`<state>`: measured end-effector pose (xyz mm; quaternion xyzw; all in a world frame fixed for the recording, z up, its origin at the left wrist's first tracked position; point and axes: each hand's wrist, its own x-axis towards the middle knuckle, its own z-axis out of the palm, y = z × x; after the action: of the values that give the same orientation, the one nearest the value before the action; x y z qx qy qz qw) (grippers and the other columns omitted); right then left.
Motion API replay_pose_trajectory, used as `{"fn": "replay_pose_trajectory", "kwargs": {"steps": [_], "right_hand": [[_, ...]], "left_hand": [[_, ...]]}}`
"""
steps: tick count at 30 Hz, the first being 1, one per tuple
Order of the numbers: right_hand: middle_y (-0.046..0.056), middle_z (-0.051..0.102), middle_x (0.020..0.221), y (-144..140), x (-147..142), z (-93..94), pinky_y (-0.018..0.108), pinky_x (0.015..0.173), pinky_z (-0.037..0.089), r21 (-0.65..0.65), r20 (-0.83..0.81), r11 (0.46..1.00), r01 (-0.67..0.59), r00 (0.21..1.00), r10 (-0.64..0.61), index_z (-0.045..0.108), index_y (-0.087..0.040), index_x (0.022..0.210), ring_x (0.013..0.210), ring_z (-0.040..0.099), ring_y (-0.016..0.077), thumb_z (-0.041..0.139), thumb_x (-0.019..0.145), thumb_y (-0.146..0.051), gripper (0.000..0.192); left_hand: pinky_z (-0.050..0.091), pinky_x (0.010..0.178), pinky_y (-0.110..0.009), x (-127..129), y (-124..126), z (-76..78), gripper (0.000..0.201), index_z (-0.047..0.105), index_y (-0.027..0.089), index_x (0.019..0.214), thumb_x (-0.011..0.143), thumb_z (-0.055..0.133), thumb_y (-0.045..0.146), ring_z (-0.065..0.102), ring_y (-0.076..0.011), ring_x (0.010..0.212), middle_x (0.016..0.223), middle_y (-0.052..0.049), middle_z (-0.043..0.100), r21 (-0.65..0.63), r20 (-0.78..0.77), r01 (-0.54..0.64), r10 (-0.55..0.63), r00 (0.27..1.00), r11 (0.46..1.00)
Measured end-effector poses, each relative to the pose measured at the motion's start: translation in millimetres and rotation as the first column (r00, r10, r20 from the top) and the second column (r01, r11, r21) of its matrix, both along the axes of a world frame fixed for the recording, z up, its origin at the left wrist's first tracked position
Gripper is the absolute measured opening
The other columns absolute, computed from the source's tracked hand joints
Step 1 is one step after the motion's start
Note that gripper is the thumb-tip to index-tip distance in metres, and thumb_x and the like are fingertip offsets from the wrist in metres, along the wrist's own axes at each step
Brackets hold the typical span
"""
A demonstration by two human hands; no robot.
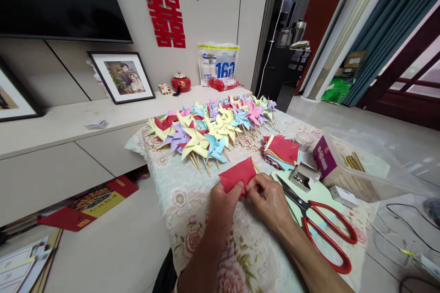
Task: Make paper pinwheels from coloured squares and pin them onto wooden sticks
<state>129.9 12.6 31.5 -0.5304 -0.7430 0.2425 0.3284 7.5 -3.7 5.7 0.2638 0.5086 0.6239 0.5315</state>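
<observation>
A piece of red paper [238, 173] is held between both hands above the flowered tablecloth. My left hand [225, 201] is closed on its lower left side, thumb on top. With its fingers pinched, my right hand [266, 197] grips the lower right corner. Close to the right hand lie large scissors [309, 213] with red handles, blades apart, on pale green paper [321, 197]. A stack of coloured paper squares [282, 150], red on top, sits beyond that hand. Many finished paper pinwheels [199, 143] on wooden sticks cover the far part of the table.
A small open box [304, 176] with shiny metal pieces stands beside the scissors. Right of it are a clear plastic bin [364, 146] with wooden sticks and a small white box [344, 196]. Behind the table runs a white cabinet [62, 135] with a framed photo [122, 76].
</observation>
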Motion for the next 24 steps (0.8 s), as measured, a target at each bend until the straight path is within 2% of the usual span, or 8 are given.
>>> {"fn": "replay_pose_trajectory", "kwargs": {"steps": [7,13,16,18,19,21,24], "right_hand": [[0.002,0.058,0.068,-0.2,0.4,-0.2,0.03,0.064,0.037,0.003,0.007,1.0,-0.008,1.0,0.008,0.063,-0.02,0.064,0.067,0.055,0.0183,0.054,0.082,-0.021,0.02],[0.002,0.059,0.068,-0.2,0.9,-0.3,0.032,0.064,0.039,0.046,-0.013,0.999,-0.027,1.0,0.028,0.064,-0.02,0.066,0.068,0.056,0.0197,0.057,0.085,-0.025,0.021],[0.006,0.064,0.082,2.7,5.6,-1.0,0.037,0.073,0.045,0.196,-0.121,0.98,0.042,0.992,-0.018,0.068,-0.019,0.088,0.079,0.058,0.023,0.059,0.086,-0.03,0.014],[0.009,0.066,0.098,6.4,10.8,-1.6,0.041,0.082,0.046,0.267,-0.216,0.956,0.119,0.974,-0.061,0.065,-0.02,0.111,0.091,0.059,0.0255,0.062,0.086,-0.032,0.028],[0.01,0.066,0.106,8.5,13.5,-1.9,0.043,0.086,0.046,0.257,-0.267,0.955,0.145,0.961,-0.074,0.062,-0.02,0.121,0.096,0.059,0.0263,0.064,0.085,-0.033,0.038],[0.012,0.064,0.117,12.6,18.3,-2.7,0.045,0.091,0.046,0.144,-0.397,0.979,0.144,0.915,-0.076,0.053,-0.022,0.136,0.102,0.059,0.0264,0.066,0.084,-0.036,0.055],[0.011,0.065,0.119,16.8,21.8,-3.0,0.041,0.091,0.048,-0.099,-0.628,0.995,-0.032,0.777,-0.038,0.044,-0.022,0.145,0.103,0.061,0.0247,0.07,0.083,-0.04,0.07]], "left_hand": [[0.052,0.056,-0.027,0.3,-0.9,1.6,0.016,0.073,0.014,0.07,0.063,0.076,0.028,0.062,-0.0163,0.053,0.061,-0.002,0.07,-0.004,-0.019,-0.018,0.018,1.0,1.0],[0.054,0.057,-0.03,-0.4,0.7,-3.0,0.021,0.075,0.013,0.077,0.063,0.076,0.028,0.064,-0.0184,0.056,0.067,-0.004,0.074,-0.004,-0.013,-0.018,0.018,1.0,1.0],[0.053,0.054,-0.029,-4.0,-0.1,-2.0,0.027,0.075,0.012,0.085,0.065,0.075,0.03,0.064,-0.0177,0.057,0.073,-0.006,0.076,-0.018,-0.021,0.0,-0.001,1.0,1.0],[0.051,0.051,-0.027,-9.2,-0.6,2.4,0.028,0.075,0.012,0.085,0.064,0.075,0.03,0.062,-0.0163,0.054,0.071,-0.005,0.075,-0.039,-0.03,0.028,-0.029,0.999,0.999],[0.049,0.049,-0.026,-12.9,-0.6,5.9,0.026,0.074,0.012,0.082,0.063,0.075,0.03,0.06,-0.015,0.051,0.067,-0.004,0.074,-0.051,-0.041,0.046,-0.048,0.998,0.998],[0.045,0.046,-0.025,-22.0,0.2,15.1,0.021,0.074,0.012,0.074,0.06,0.075,0.028,0.056,-0.0133,0.046,0.061,-0.004,0.071,-0.069,-0.073,0.103,-0.108,0.992,0.992],[0.039,0.046,-0.023,-36.8,2.6,31.3,0.01,0.071,0.015,0.067,0.061,0.07,0.024,0.049,-0.0109,0.043,0.051,0.0,0.064,-0.146,-0.249,0.283,-0.313,0.917,0.948]]}}
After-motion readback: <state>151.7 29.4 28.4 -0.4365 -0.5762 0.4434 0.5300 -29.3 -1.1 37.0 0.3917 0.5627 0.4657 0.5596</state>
